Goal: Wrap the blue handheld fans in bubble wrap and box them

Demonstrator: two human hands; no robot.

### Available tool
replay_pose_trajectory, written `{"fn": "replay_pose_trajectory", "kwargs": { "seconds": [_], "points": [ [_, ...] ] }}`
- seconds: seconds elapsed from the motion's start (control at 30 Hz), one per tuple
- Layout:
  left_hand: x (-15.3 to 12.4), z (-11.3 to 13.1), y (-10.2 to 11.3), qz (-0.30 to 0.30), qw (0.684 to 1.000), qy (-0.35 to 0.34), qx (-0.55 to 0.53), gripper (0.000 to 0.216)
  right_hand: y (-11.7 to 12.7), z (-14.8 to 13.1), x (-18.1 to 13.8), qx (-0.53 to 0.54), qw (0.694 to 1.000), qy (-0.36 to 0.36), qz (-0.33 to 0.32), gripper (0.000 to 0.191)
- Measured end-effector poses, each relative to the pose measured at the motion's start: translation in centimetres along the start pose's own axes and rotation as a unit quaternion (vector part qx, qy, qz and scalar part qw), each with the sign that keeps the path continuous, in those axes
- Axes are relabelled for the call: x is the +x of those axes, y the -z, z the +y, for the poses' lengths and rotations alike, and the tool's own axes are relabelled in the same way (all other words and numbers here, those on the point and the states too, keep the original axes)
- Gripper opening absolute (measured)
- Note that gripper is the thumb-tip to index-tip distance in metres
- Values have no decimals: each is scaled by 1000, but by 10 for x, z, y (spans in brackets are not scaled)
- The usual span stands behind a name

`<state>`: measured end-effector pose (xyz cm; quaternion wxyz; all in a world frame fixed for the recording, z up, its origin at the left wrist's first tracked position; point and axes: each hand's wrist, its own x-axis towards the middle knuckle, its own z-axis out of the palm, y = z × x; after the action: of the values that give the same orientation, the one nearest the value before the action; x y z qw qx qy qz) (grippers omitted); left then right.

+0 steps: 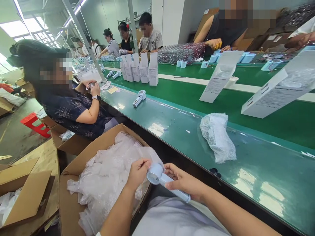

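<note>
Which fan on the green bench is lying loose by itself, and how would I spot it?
Follow the green bench away from the bubble-wrap bundle toward the upright white cartons. The handheld fan lies flat before them, unwrapped and alone, unlike the one held in both hands.

Both hands, left hand (138, 173) and right hand (185, 183), grip a handheld fan (162, 179) above the lap.

A long green bench (172, 118) runs away past seated workers. On it lie a crumpled bubble-wrap bag (218, 137) and, farther along, a small white fan (139, 98). Upright white boxes (140, 67) stand in a row beyond; two more white boxes (278, 87) tilt at right. A red stool (34, 124) sits on the floor at left
</note>
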<state>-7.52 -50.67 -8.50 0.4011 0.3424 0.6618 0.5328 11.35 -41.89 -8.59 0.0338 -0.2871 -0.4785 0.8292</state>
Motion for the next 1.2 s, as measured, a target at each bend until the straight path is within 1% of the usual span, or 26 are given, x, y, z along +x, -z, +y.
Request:
{"fn": "replay_pose_trajectory", "kwargs": {
  "seconds": [0.07,0.1,0.17,0.23,0.27,0.37,0.43,0.5,0.53,0.6,0.67,0.73,0.77,0.83,0.9,0.93,1.0,1.07,1.1,1.13,1.2],
  "points": [
    [6,1,5,-80,994,55,-39,30,1,4,1,0,1000,12,-10,56],
    [7,0,7,-109,988,81,-70,34,2,6,1,-1,1000,16,-18,56],
    [8,-4,11,-143,973,123,-135,45,4,9,1,-10,999,21,-33,51],
    [7,-10,14,-159,961,147,-172,54,6,10,-1,-25,999,11,-37,51],
    [6,-12,16,-165,958,156,-175,55,7,10,-2,-29,999,4,-36,53],
    [4,-19,19,-172,959,177,-143,48,9,9,-5,-28,999,8,-37,52],
    [3,-22,19,-165,966,173,-102,40,9,8,-6,-23,999,17,-35,49],
    [0,-21,16,-153,978,134,-46,30,8,7,-6,-18,1000,20,-12,46],
    [-1,-20,14,-142,985,98,-11,23,8,6,-6,-13,1000,18,2,45],
    [-6,-14,8,-108,992,-1,66,13,7,5,-5,5,999,14,32,50],
    [-12,-7,2,-74,982,-116,126,15,8,4,-6,36,998,6,44,59],
    [-21,-3,-1,-69,963,-205,163,17,9,3,-8,70,996,-1,46,66],
    [-26,-3,-3,-80,954,-231,177,17,9,3,-10,84,995,-3,46,66],
    [-36,-7,-7,-116,937,-257,205,13,7,5,-12,105,993,-2,52,61],
    [-43,-15,-14,-143,926,-273,220,13,1,9,-10,118,990,9,81,54],
    [-45,-19,-19,-138,926,-277,215,13,-3,11,-8,124,987,8,100,49],
    [-47,-22,-29,-103,941,-265,185,10,-10,12,-3,146,981,-14,128,38],
    [-46,-19,-37,-80,965,-214,128,5,-14,9,-1,193,971,-60,129,31],
    [-46,-15,-39,-88,977,-175,86,3,-15,6,-1,223,963,-89,125,28],
    [-46,-11,-39,-103,986,-128,35,7,-15,3,-3,253,952,-117,122,25],
    [-48,-1,-37,-127,988,-26,-87,19,-14,-1,-11,302,932,-160,118,16]
  ]
}}
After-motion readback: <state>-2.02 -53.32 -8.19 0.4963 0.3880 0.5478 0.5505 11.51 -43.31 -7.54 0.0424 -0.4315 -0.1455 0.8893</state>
